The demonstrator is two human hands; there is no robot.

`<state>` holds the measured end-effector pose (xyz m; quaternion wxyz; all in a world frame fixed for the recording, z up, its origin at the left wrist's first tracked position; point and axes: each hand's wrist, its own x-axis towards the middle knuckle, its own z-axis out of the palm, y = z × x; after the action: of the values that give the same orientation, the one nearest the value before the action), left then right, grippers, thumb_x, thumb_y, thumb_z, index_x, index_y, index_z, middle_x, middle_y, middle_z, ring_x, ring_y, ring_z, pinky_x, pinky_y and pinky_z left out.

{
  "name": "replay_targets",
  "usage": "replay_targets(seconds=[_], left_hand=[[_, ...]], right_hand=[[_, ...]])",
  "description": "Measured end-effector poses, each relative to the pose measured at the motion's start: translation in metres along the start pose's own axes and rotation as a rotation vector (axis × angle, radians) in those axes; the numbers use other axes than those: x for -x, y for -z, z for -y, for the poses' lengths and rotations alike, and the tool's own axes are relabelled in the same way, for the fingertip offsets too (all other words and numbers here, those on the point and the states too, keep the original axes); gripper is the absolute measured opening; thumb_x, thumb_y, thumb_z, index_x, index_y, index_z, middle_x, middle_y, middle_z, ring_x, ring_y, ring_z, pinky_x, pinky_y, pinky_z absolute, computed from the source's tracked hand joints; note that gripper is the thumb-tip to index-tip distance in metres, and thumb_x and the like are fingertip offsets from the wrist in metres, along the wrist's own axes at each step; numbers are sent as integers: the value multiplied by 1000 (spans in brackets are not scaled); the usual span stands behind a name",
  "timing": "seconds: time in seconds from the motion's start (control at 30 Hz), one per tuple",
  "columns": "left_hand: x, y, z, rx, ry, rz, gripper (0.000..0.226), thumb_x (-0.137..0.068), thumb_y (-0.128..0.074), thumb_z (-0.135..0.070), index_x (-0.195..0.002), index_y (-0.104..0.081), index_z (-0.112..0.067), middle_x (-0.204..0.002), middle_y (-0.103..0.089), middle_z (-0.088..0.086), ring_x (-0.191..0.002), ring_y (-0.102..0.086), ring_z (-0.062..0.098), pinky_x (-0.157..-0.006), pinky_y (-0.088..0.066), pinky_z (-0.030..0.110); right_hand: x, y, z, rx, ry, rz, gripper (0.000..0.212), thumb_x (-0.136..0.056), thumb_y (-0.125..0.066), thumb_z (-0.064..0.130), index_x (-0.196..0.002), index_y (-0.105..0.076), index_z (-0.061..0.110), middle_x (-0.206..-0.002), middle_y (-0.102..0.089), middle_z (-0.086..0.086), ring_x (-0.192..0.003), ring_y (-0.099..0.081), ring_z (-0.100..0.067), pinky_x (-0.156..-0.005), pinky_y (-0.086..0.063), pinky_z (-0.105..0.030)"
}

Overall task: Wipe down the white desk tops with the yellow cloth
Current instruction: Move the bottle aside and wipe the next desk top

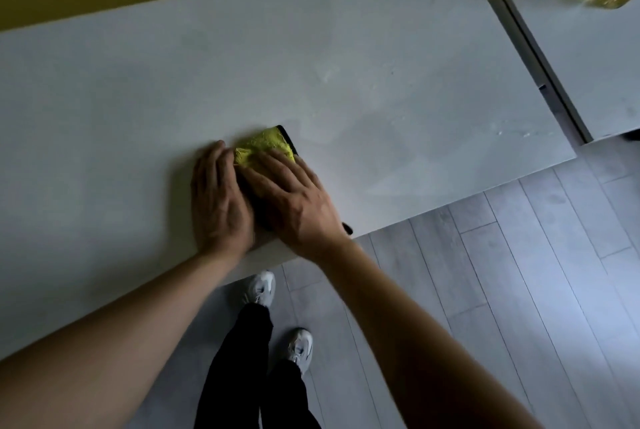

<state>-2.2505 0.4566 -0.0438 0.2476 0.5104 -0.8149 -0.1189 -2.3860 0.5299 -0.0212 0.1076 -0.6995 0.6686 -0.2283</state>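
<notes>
Yellow cloth (265, 146) folded on near edge of white desk (381, 58). My left hand (218, 200), right hand (291, 193) both flat, pressing it. Soft, light, bunches easily; press from top.

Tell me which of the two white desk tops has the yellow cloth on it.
The large near desk top, where both hands press the yellow cloth by its front edge. The other desk top, at far right across a gap, has no cloth.
</notes>
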Motion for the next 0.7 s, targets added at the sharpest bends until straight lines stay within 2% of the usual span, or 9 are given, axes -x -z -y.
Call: replay_targets(seconds=[0.1,0.2,0.3,0.4,0.47,0.53,0.63,0.7], left_hand=[[0,2,-3,-50,-54,28,53,-95,-39,-11,-145,-51,2,-155,-47,21,-147,-40,41,-124,-28,53],[-1,3,-6,-107,-143,97,53,-101,-36,-16,-152,-47,-7,-163,-40,15,-153,-34,37,-127,-22,52],[-2,1,-8,-104,-170,105,54,-103,-35,-17,-155,-44,-7,-165,-38,14,-154,-32,35,-128,-21,51],[0,0,-11,-78,-104,58,54,-103,-36,-16,-155,-42,-1,-164,-38,19,-153,-32,36,-128,-23,48],[1,-1,-11,-73,-76,41,54,-103,-38,-16,-154,-42,1,-163,-38,21,-153,-33,37,-127,-24,47],[1,-2,-9,-77,-72,36,55,-102,-38,-15,-153,-42,4,-163,-38,22,-152,-34,38,-127,-24,47],[1,-4,-6,-86,-45,42,55,-104,-37,-18,-153,-41,7,-161,-39,24,-150,-36,40,-128,-23,45],[2,-4,-7,-111,-40,41,55,-106,-35,-20,-152,-42,8,-159,-42,25,-148,-39,40,-128,-24,45]], right_hand=[[-5,17,-41,-14,-46,-98,67,-83,-61,25,-148,-50,18,-155,-44,-14,-148,-33,-32,-120,-28,-49],[6,51,-106,21,-370,-237,73,-74,-62,23,-147,-52,21,-155,-43,-14,-145,-37,-36,-114,-36,-49],[19,86,-156,38,-670,-330,69,-82,-54,25,-151,-45,29,-160,-35,-9,-147,-30,-34,-118,-31,-48],[7,85,-152,56,-853,-394,68,-89,-45,27,-156,-34,28,-163,-29,-7,-151,-22,-31,-123,-21,-48],[-9,69,-127,27,-779,-394,73,-83,-49,25,-154,-39,23,-161,-33,-12,-149,-26,-36,-121,-25,-49],[-28,43,-95,7,-511,-323,72,-78,-57,19,-150,-48,18,-156,-41,-17,-144,-34,-41,-117,-32,-49],[-60,10,-49,-12,-101,-153,60,-87,-57,23,-146,-52,16,-152,-48,-15,-145,-37,-36,-117,-32,-51],[-74,3,-37,-11,30,-60,54,-95,-55,29,-148,-51,20,-154,-46,-11,-147,-35,-31,-119,-30,-49]])
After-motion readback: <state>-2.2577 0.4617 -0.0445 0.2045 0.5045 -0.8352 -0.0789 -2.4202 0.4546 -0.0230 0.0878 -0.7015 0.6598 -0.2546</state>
